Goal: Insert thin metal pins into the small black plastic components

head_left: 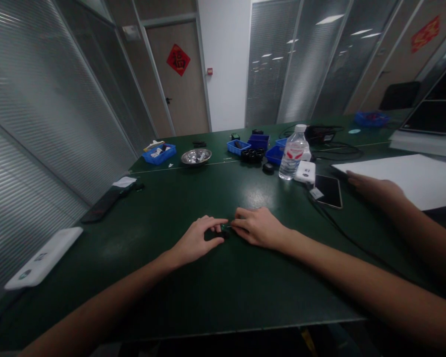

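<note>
Both my hands rest on the dark green table [223, 287] near its middle. My left hand [196, 240] pinches a small dark part [223, 231] between thumb and forefinger, its other fingers curled. My right hand [258, 227] meets it from the right, its fingertips closed on a thin pin-like piece that touches the same part. The part is tiny, with a green glint, and I cannot make out what it is.
Another person's hand [371, 186] lies flat by a white sheet [405, 176] at right. A phone [329, 191], a water bottle [293, 153], blue bins [256, 144], a metal bowl [196, 156] and a white device [44, 258] lie around. A cable [342, 230] crosses the table.
</note>
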A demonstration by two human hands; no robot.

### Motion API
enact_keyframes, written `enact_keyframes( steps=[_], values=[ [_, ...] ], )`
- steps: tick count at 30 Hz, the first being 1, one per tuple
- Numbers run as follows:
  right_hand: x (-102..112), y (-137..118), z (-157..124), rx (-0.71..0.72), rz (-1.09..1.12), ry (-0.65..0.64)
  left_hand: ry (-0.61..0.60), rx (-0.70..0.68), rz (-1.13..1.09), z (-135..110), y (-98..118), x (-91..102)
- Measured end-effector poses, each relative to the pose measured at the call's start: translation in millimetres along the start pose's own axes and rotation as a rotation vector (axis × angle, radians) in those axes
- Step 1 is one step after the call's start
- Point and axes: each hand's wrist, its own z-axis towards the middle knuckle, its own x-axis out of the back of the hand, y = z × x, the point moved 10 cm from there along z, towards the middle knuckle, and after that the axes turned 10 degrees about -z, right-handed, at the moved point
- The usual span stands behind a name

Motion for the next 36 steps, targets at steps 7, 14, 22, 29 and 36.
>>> enact_keyframes(
  steps=[7, 14, 22, 29, 36],
  values=[
    [5, 22, -3, -0.118, -0.007, 0.016, -0.137, -0.079, -0.005, -1, 1, 11.2],
    [-8, 31, -2, -0.191, 0.055, 0.031, -0.086, -0.146, 0.11, 7, -3, 24.4],
    [-9, 33, -3, -0.207, 0.104, 0.041, -0.19, -0.222, 0.175, 7, 17, -0.9],
    [-8, 33, -3, -0.207, 0.126, 0.028, -0.177, -0.137, 0.236, 2, -1, 22.8],
    [-7, 32, -4, -0.203, 0.148, 0.051, 0.209, 0.361, 0.468, -49, -124, 191.4]
  ],
)
